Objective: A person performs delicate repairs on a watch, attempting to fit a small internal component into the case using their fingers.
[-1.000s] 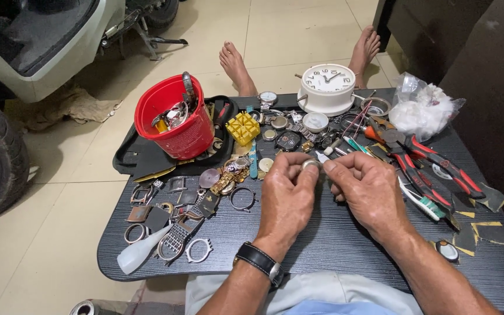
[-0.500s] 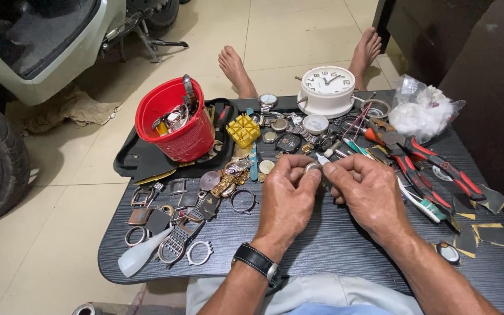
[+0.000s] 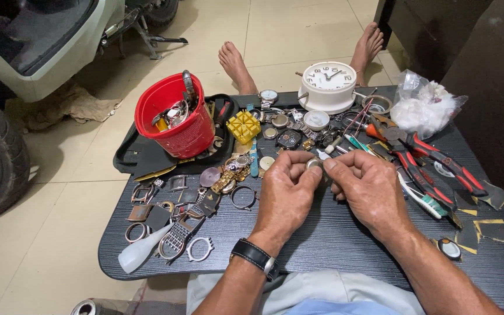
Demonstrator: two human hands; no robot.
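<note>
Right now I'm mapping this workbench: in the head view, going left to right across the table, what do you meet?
White squeeze bottle → red bucket → yellow block → left hand → right hand → red-handled pliers.

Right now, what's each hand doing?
Left hand: closed, pinching a small round metal part at its fingertips.
Right hand: closed, fingertips on the same part.
</note>
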